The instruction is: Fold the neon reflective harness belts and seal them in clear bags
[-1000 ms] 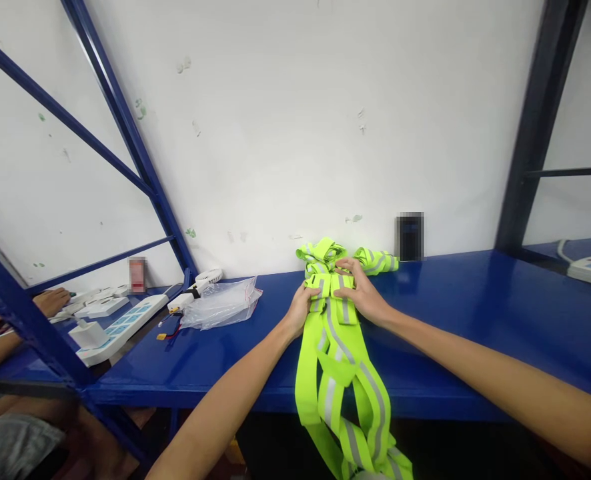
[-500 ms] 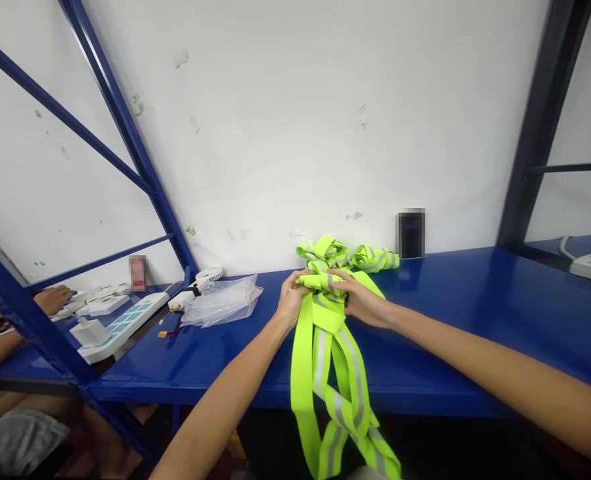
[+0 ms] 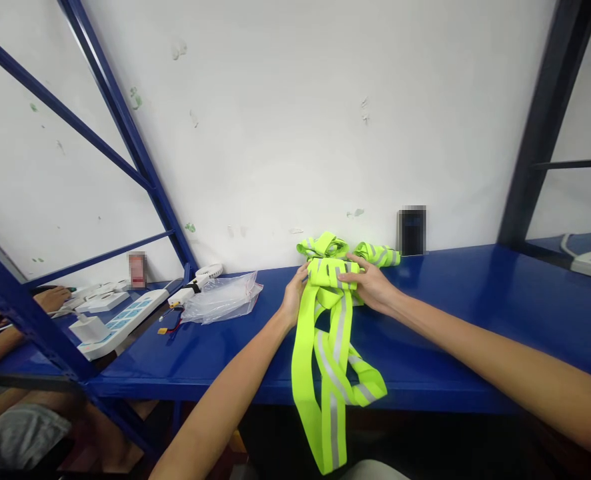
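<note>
In the head view, the folded strap is pinched at either end by the left hand and right hand over the blue table, presumably so its layers are kept from slipping; its loose loops are draped past the table's front, with rolled straps set behind

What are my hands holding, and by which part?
A reflective strap, by the sides of its folded part: left hand at left, right hand at right.

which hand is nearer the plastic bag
Left. The left hand is apart from the plastic bag, to its right; the right hand is farther right, on the green strap.
</note>
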A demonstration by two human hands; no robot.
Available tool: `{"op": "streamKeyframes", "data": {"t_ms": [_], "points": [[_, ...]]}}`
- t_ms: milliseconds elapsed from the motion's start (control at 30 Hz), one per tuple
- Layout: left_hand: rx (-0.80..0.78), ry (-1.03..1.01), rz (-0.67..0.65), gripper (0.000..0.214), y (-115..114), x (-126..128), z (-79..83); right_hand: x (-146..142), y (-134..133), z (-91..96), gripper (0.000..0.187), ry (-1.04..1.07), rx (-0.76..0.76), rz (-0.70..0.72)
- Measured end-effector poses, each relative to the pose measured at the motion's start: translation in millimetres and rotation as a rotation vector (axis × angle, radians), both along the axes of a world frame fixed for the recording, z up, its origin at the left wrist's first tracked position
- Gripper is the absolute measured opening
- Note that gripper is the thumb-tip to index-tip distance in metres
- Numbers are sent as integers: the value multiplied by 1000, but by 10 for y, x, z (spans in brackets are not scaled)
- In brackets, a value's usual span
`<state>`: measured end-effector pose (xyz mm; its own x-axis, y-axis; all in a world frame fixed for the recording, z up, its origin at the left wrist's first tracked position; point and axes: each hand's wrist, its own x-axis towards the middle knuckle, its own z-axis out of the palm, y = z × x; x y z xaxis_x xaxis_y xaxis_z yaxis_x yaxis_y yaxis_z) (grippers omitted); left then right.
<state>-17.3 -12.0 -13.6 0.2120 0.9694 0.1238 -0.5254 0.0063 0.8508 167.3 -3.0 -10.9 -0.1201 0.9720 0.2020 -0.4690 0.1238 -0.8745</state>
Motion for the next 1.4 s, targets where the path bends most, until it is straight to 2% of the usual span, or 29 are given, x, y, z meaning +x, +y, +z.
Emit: {"op": "streamKeyframes", "data": {"t_ms": [100,200,367,633,767,1000,1100,1200,1300,1400], "points": [[-31,35,-14,57,23,42,-60,-8,-11,5,72,5,31,-10],[-109,102,-135,53,33,48,-102,-17,-43,33,65,-84,118,-71],[-85,151,-175,48,55,38,-141,-7,-75,50,45,-385,401,-240],[-31,167,-181,61,64,68,-190,8,-159,-6,26,-648,771,-316],[-27,115,-227,70,42,50,-187,-12,-167,-17,21,-637,850,-267],[-20,99,-185,61,-20,-3,-153,25,-137,-23,26,-603,736,-141],[25,41,-166,58,-55,-8,-95,24,-165,-33,46,-589,666,-122],[123,-82,-96,64,-88,-4,-13,-14,-174,-48,66,-549,475,-168],[173,-143,-9,62,-105,4,44,-59,-153,-57,63,-534,236,-102],[183,-163,75,57,-114,38,50,-78,-125,-70,47,-473,145,27]]}}
